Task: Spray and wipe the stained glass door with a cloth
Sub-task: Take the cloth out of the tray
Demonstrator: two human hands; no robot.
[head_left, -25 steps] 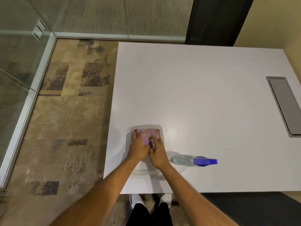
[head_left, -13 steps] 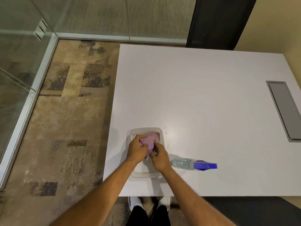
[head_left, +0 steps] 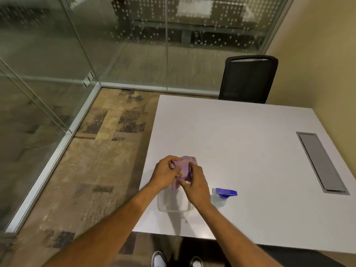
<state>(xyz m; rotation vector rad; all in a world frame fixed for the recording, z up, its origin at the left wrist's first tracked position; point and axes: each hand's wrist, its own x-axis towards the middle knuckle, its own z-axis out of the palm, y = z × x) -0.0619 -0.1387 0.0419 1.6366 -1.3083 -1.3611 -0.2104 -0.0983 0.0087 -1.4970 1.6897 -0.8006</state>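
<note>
A purple cloth (head_left: pixel 185 166) is bunched up between both hands above a clear plastic tub (head_left: pixel 174 206) at the near left of the white table (head_left: pixel 240 147). My left hand (head_left: pixel 165 173) grips the cloth's left side and my right hand (head_left: pixel 195 186) grips its lower right part. A clear spray bottle with a blue head (head_left: pixel 222 196) lies on the table just right of my right hand. Glass walls with a dotted pattern (head_left: pixel 173 35) stand ahead, and a glass door panel (head_left: pixel 28 116) is on the left.
A black office chair (head_left: pixel 247 79) stands at the table's far side. A grey cable hatch (head_left: pixel 321 162) is set into the table at right. Patterned carpet (head_left: pixel 92 170) lies between the table and the left glass. A beige wall (head_left: pixel 317 64) is on the right.
Both hands have lifted the purple cloth up out of the tub. The view has tilted upward, bringing the glass walls and the chair into sight.
</note>
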